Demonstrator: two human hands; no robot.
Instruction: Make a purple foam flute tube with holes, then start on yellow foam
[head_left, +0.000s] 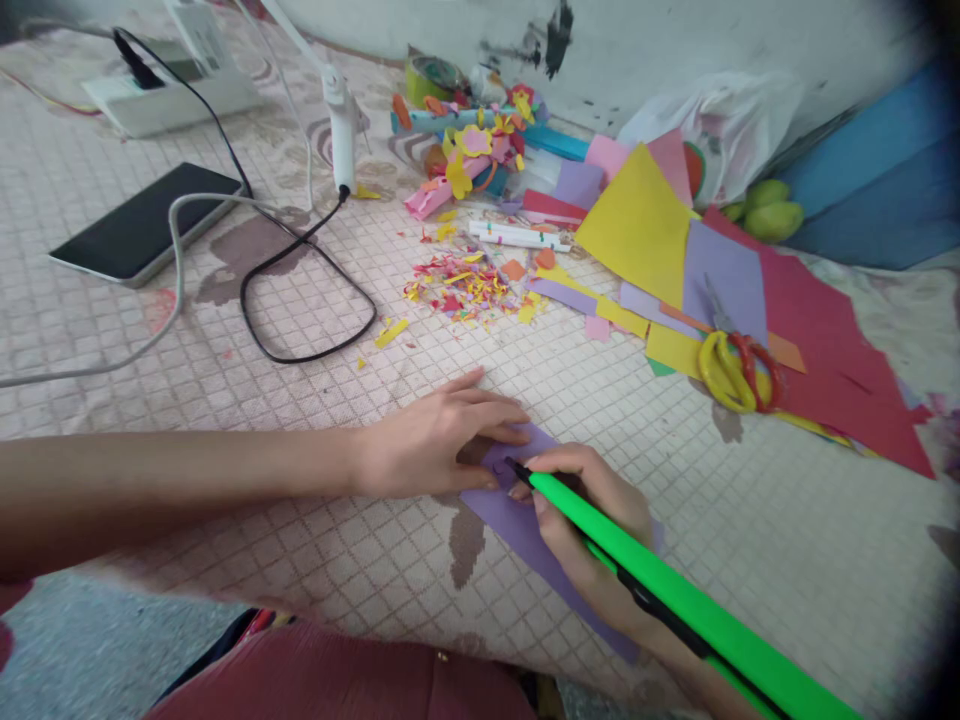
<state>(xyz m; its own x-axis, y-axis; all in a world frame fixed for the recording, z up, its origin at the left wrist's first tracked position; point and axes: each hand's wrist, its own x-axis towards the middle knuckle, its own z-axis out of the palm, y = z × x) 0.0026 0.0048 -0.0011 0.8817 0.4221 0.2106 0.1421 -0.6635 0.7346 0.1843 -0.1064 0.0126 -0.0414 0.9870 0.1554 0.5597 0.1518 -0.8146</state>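
A strip of purple paper (517, 530) lies slantwise on the patterned cloth in front of me. My left hand (442, 430) rests flat with its fingers spread, and the fingertips press on the paper's upper end. Between the fingers and thumb of my right hand (600, 520) is a long bright green pen (645, 560) with a black tip. That tip touches the purple paper beside my left fingertips, where a small dark curved line shows. My right hand covers part of the strip.
Red-and-yellow-handled scissors (739, 370) lie on coloured sheets (817, 340) at right. Paper scraps (465, 285) are heaped beyond my hands, near paper flowers (472, 160). A black phone-like device (146, 220), a looped cable (307, 355), a white lamp stem (343, 140) and a power strip (165, 100) are left.
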